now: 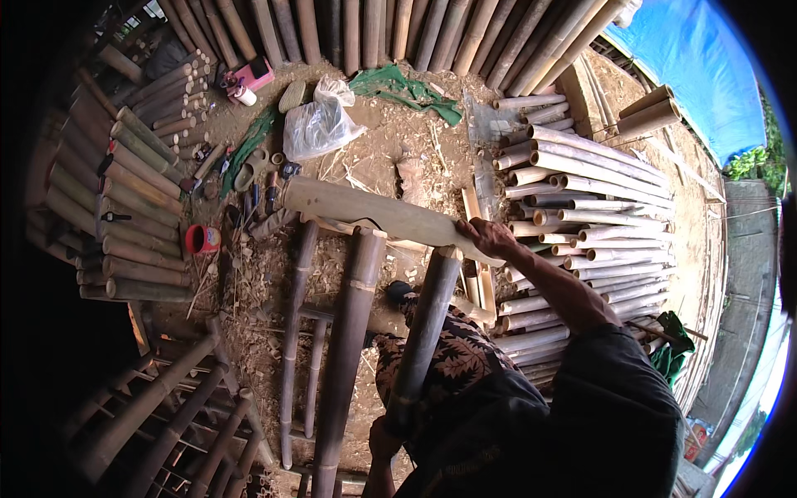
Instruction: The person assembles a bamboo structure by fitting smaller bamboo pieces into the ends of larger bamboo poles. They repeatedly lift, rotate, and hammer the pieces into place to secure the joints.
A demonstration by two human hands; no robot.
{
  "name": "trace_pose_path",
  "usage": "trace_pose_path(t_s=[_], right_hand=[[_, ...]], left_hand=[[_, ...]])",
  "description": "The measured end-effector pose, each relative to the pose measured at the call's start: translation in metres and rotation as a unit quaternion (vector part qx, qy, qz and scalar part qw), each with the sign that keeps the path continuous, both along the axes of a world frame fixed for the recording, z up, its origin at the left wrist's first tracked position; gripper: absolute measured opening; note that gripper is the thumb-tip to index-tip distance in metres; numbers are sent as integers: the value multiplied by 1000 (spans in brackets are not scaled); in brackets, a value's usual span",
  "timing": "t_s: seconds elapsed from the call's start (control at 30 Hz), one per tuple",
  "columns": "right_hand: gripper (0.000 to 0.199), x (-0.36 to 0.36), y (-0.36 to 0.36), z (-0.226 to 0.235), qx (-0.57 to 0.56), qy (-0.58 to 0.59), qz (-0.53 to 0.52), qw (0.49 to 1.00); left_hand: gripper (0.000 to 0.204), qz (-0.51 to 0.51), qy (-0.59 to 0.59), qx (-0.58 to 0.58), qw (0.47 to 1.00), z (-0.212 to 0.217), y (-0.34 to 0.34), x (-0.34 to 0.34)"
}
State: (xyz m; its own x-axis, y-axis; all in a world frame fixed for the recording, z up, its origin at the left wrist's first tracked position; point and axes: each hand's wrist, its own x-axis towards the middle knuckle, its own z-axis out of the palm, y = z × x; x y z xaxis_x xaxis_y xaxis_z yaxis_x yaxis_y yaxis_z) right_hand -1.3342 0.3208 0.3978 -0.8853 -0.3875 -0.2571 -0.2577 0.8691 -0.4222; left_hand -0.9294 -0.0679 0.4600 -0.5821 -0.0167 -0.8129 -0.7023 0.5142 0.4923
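Observation:
My right hand [491,239] is closed over the right end of a long pale wooden plank [365,212], which lies crosswise just beyond the upper ends of the bamboo poles. At the lower edge, my left hand [385,440] is wrapped against the lower part of a dark bamboo pole [425,328]; its fingers are partly hidden. That pole slants up along my body, its top end close to the plank. Left of it stands a thicker brown bamboo pole [347,349], and a thin dark loop [369,222] shows near its top.
Cut bamboo is stacked on the right [598,224] and left [141,224]. A bamboo frame [166,415] stands at lower left. A red bucket [202,240], a clear plastic bag [320,129] and green cloth [407,90] lie on the shaving-strewn ground.

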Motion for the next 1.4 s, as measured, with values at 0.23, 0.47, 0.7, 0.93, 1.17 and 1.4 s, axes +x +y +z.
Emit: trace_pose_path(t_s=[0.23, 0.47, 0.7, 0.93, 1.17, 1.4], right_hand=[[58, -115, 44, 25, -136, -447, -212, 858], [57, -49, -21, 9, -108, -462, -187, 860], [74, -14, 3, -37, -228, -352, -193, 887], [59, -36, -4, -18, -219, -440, -105, 864], [41, 87, -43, 95, -139, 167, -174, 960], [65, 343, 82, -43, 78, -60, -455, 885]], left_hand=[[58, 8, 3, -19, 1000, -8, -3, 5], [53, -45, -23, -72, 996, -13, 0, 2], [62, -45, -55, -27, 997, -16, -7, 27], [67, -80, -31, -44, 995, -11, -13, 1], [73, -54, 241, -77, 966, 31, 41, -105], [95, -58, 111, -249, 961, 53, -69, -81]])
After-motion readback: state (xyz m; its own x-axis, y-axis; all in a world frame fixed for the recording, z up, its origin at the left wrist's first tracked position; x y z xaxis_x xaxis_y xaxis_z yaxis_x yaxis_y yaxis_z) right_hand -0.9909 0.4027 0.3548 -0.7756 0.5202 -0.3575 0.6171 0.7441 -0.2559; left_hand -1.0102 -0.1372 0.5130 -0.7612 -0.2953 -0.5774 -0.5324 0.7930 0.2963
